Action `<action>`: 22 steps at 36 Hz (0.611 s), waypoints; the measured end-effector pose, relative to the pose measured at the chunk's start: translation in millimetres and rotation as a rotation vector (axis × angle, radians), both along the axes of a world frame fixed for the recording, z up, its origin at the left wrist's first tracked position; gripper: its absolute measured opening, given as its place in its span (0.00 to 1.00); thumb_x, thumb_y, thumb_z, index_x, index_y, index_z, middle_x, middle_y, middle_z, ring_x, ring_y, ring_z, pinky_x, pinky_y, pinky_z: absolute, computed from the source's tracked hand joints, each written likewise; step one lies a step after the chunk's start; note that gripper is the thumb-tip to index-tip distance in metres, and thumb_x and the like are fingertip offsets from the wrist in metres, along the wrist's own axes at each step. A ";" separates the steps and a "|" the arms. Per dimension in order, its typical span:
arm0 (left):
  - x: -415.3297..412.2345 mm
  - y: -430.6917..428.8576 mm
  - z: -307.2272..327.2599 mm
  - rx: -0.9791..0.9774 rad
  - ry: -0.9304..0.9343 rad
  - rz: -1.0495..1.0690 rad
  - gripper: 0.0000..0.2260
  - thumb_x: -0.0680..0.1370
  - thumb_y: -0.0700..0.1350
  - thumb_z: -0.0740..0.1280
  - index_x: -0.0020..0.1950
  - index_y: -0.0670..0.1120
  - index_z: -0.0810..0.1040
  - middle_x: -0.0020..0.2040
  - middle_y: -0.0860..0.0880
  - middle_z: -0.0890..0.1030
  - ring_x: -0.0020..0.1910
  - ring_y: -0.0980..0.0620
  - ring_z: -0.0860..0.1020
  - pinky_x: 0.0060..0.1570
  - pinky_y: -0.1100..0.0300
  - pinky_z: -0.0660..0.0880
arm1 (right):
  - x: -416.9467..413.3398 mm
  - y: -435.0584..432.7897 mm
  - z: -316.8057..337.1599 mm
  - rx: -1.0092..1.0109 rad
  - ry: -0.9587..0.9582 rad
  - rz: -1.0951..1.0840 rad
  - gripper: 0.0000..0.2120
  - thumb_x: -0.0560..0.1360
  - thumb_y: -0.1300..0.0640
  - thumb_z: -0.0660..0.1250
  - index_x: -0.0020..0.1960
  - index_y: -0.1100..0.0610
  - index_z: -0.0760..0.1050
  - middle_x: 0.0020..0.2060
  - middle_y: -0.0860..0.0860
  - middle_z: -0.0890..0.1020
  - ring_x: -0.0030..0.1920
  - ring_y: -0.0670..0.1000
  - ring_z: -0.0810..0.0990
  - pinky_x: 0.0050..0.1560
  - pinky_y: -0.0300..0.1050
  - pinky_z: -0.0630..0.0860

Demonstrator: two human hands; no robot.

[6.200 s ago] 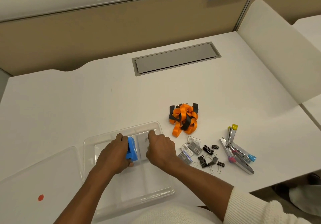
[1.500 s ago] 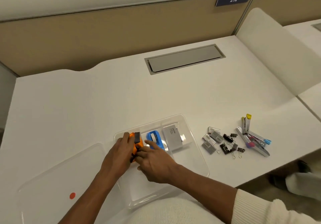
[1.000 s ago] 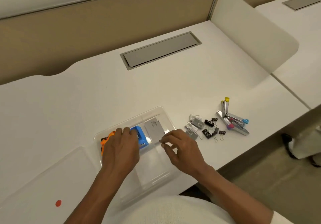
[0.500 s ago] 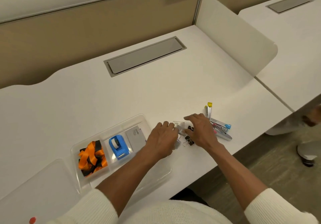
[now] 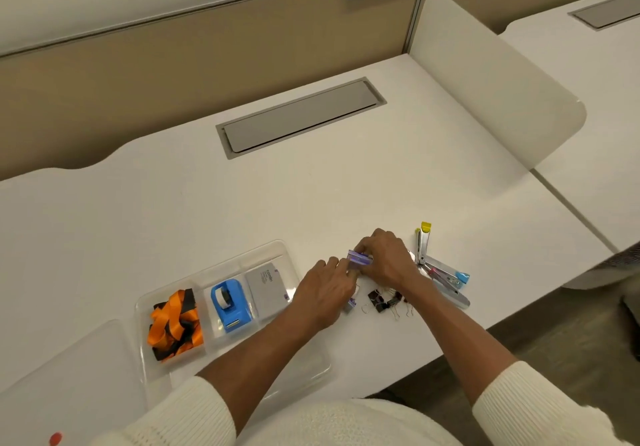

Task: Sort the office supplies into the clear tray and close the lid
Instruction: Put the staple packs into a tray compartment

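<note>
While beside clear tray, both hands pinch staple box.

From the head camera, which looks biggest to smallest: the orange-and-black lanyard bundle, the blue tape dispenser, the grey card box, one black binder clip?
1. Orange-and-black lanyard bundle.
2. Blue tape dispenser and grey card box: they look too alike to rank.
3. Black binder clip, far smallest.

White desk bearing clear tray and lid left of the hands, binder clips beneath them, staplers to their right
</note>
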State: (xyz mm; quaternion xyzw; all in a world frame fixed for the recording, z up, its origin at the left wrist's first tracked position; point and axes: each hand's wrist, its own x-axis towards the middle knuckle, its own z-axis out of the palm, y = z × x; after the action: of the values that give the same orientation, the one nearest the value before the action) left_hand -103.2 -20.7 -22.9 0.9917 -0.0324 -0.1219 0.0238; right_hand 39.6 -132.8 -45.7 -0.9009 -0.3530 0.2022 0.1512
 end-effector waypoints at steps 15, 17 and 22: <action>6.1 -0.7 7.8 -0.108 -0.058 -0.089 0.09 0.72 0.41 0.74 0.48 0.40 0.78 0.44 0.41 0.79 0.42 0.42 0.76 0.37 0.53 0.65 | 5.4 -13.4 14.6 0.303 0.116 -0.353 0.16 0.66 0.52 0.82 0.52 0.53 0.83 0.45 0.48 0.84 0.43 0.48 0.81 0.42 0.39 0.74; 7.5 0.8 4.3 -0.123 -0.081 -0.108 0.09 0.71 0.43 0.75 0.46 0.41 0.79 0.43 0.43 0.79 0.41 0.43 0.76 0.37 0.54 0.64 | 1.3 -16.2 20.1 0.327 0.101 -0.363 0.16 0.66 0.52 0.82 0.51 0.52 0.83 0.45 0.48 0.84 0.43 0.47 0.82 0.41 0.37 0.73; 11.0 1.7 8.0 -0.110 -0.072 -0.102 0.06 0.74 0.40 0.73 0.48 0.39 0.81 0.44 0.41 0.80 0.43 0.42 0.76 0.39 0.52 0.66 | -11.8 -19.2 30.9 0.381 0.092 -0.378 0.15 0.67 0.52 0.81 0.52 0.50 0.83 0.45 0.47 0.83 0.43 0.41 0.80 0.41 0.32 0.71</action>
State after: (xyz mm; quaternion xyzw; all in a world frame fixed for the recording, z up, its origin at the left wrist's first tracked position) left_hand -92.2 -19.0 -14.9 0.9897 -0.0903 -0.0853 0.0705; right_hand 27.8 -152.0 -14.8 -0.8960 -0.2032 0.1409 0.3689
